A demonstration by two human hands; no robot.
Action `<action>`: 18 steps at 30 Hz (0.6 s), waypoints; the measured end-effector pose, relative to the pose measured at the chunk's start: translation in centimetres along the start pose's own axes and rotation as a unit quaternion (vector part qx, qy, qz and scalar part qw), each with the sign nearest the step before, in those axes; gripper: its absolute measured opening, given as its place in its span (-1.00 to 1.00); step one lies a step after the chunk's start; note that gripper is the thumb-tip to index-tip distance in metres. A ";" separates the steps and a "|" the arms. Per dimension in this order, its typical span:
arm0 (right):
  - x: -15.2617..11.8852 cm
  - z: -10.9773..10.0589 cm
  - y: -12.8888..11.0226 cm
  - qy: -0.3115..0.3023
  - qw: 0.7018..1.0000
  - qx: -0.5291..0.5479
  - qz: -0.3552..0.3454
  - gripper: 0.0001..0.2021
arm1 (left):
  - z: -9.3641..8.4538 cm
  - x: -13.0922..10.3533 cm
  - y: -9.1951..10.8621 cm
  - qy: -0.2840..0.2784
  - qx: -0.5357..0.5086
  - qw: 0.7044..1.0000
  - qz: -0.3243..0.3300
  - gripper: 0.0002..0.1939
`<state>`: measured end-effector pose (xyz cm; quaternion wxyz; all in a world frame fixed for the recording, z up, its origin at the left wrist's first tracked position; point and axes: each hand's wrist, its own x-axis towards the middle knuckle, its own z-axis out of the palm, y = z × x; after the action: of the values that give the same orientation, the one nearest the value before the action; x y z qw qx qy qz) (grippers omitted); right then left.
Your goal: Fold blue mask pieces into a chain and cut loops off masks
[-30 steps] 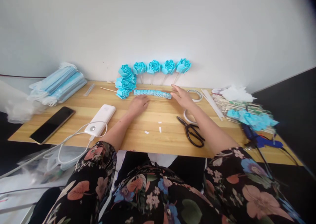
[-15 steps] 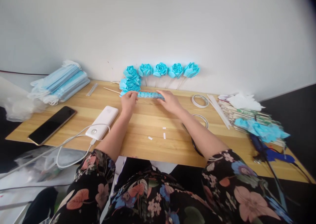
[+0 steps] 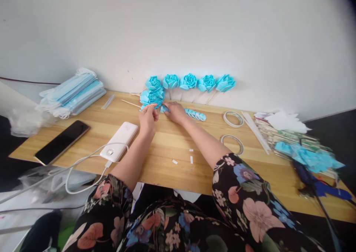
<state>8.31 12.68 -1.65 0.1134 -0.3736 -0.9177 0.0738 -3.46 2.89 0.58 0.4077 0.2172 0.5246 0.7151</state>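
My left hand (image 3: pixel 148 119) is closed, its fingers curled in a pinch just in front of the blue flowers. What it may hold is too small to make out. My right hand (image 3: pixel 176 113) reaches leftward over the table, its fingertips and thumb closed on a blue petal (image 3: pixel 164 109) at the left end of a row. The rest of the row of overlapping blue petals (image 3: pixel 196 114) emerges to the right of that hand. Behind the left hand, blue flowers (image 3: pixel 151 96) lie stacked, with a thin wooden stick (image 3: pixel 130 103) poking out leftward.
Several blue flowers on sticks (image 3: pixel 189 81) lean on the wall. Pale blue face masks (image 3: pixel 71 94), a phone (image 3: pixel 62 142) and a cabled power bank (image 3: pixel 119 141) are left. Tape rolls (image 3: pixel 233 119), white glue sticks (image 3: pixel 256 132) and a blue glue gun (image 3: pixel 325 187) are right.
My right hand has moved left from the row's right end to its left end, uncovering the right part. My left hand has drawn slightly back from the petals. The view has shifted a little.
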 end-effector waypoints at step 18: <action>-8.2 -1.7 1.1 0.168 0.981 0.096 0.026 -0.58 | 1.6 -1.4 -3.1 -0.153 0.135 0.978 -0.047 -0.80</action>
<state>15.23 7.82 -1.50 0.2993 -0.3918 -0.8642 0.1004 -0.34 3.02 -1.55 0.4834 0.3520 0.5570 0.5763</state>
